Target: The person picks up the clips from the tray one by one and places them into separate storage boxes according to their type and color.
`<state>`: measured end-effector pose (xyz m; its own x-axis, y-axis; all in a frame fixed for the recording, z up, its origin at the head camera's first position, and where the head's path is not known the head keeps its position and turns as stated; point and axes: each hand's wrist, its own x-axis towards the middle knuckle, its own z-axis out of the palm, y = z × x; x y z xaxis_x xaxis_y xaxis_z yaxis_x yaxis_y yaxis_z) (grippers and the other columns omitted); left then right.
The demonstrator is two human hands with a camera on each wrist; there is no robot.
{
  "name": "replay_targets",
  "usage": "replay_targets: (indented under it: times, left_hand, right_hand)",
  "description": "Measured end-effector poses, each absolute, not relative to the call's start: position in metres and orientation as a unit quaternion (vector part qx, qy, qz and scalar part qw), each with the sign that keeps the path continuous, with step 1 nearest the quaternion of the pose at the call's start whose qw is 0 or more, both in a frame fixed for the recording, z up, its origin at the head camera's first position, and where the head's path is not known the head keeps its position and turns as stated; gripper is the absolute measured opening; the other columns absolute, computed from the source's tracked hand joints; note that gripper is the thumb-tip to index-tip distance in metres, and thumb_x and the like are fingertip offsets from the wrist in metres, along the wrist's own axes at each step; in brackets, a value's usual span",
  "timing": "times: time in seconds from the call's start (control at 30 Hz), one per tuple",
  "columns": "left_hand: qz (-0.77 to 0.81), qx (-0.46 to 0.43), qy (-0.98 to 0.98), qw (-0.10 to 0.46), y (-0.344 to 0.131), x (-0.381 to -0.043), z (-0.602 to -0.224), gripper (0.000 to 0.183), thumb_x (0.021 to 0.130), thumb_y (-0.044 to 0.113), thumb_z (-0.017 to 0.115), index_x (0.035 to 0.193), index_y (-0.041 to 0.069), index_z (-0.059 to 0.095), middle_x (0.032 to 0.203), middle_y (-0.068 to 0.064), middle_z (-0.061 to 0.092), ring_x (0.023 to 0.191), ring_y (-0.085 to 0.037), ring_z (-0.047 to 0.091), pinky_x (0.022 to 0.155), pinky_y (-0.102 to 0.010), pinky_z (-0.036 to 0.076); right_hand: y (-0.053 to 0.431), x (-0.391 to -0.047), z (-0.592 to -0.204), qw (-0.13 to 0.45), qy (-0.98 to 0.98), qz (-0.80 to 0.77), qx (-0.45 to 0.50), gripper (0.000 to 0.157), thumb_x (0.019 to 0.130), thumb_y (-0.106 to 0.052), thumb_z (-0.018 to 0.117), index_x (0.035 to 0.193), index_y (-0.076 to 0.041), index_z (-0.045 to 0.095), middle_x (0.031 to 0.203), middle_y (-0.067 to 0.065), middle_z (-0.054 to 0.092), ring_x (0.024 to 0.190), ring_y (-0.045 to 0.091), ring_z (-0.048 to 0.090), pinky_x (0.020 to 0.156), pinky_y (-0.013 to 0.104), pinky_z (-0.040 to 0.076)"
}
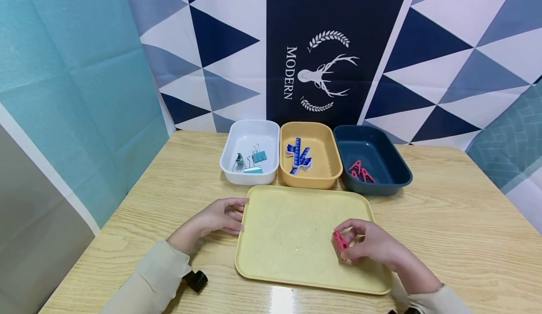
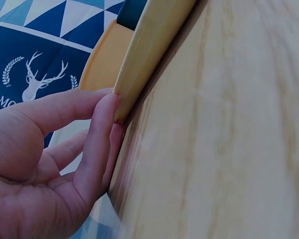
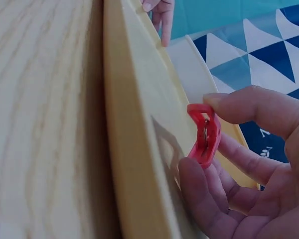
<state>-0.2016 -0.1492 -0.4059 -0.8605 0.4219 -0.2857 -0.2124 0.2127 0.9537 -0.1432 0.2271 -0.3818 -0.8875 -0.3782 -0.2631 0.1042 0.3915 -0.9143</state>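
My right hand (image 1: 374, 244) pinches a small red clothespin (image 1: 340, 241) over the right part of the yellow tray (image 1: 292, 229). In the right wrist view the clothespin (image 3: 205, 137) sits between thumb and fingertips, its metal spring showing. My left hand (image 1: 220, 218) is at the tray's left edge, fingertips touching the rim; the left wrist view shows the thumb and a finger against that rim (image 2: 139, 55). Further red clothespins (image 1: 361, 170) lie in the dark blue bin (image 1: 398, 163) behind the tray.
A white bin (image 1: 226, 156) holds several teal binder clips (image 1: 253, 169). Beside it, a yellow-orange bin (image 1: 330, 152) contains blue-patterned clips (image 1: 298, 156). These bins stand in a row behind the tray on the wooden table (image 1: 457, 220), before a patterned cloth (image 1: 233, 36).
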Motion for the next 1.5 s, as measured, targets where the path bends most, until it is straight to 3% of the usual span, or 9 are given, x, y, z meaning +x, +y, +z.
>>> replay_targets:
  times: [0.47,1.0,1.33,1.5]
  left_hand:
    - [0.623,0.072,0.736,0.255,-0.15,-0.201,-0.407,0.072,0.075,-0.013,0.069,0.139,0.0,0.04,0.121,-0.019,0.045,0.087,-0.022,0.059,0.073,-0.038,0.058]
    - [0.624,0.078,0.733,0.258,-0.151,-0.202,-0.405,0.072,0.075,-0.012,0.069,0.139,0.0,0.039,0.122,-0.019,0.045,0.088,-0.022,0.06,0.074,-0.038,0.058]
    - [0.622,0.077,0.735,0.258,-0.15,-0.203,-0.405,0.071,0.075,-0.012,0.069,0.139,0.0,0.04,0.121,-0.019,0.046,0.088,-0.021,0.06,0.073,-0.038,0.058]
    - [0.622,0.075,0.736,0.257,-0.15,-0.203,-0.406,0.071,0.075,-0.012,0.069,0.139,0.001,0.04,0.121,-0.019,0.046,0.088,-0.021,0.06,0.073,-0.038,0.058]
  right_hand:
    - [0.237,-0.154,-0.378,0.193,0.78,-0.59,-0.075,0.056,0.072,0.0,0.073,0.119,0.012,0.047,0.085,0.012,0.053,0.068,0.025,0.06,0.06,0.039,0.058]
    - [0.253,-0.167,-0.361,0.136,0.77,-0.622,-0.026,0.049,0.08,0.001,0.068,0.122,0.01,0.043,0.092,0.014,0.052,0.077,0.022,0.064,0.066,0.034,0.059]
    - [0.262,-0.173,-0.357,0.117,0.753,-0.648,-0.011,0.035,0.08,0.001,0.07,0.11,-0.012,0.057,0.09,0.008,0.054,0.075,0.021,0.065,0.065,0.028,0.058]
    - [0.267,-0.177,-0.358,0.103,0.733,-0.673,-0.018,0.031,0.082,0.0,0.067,0.107,-0.017,0.058,0.089,0.005,0.059,0.075,0.02,0.066,0.064,0.027,0.058]
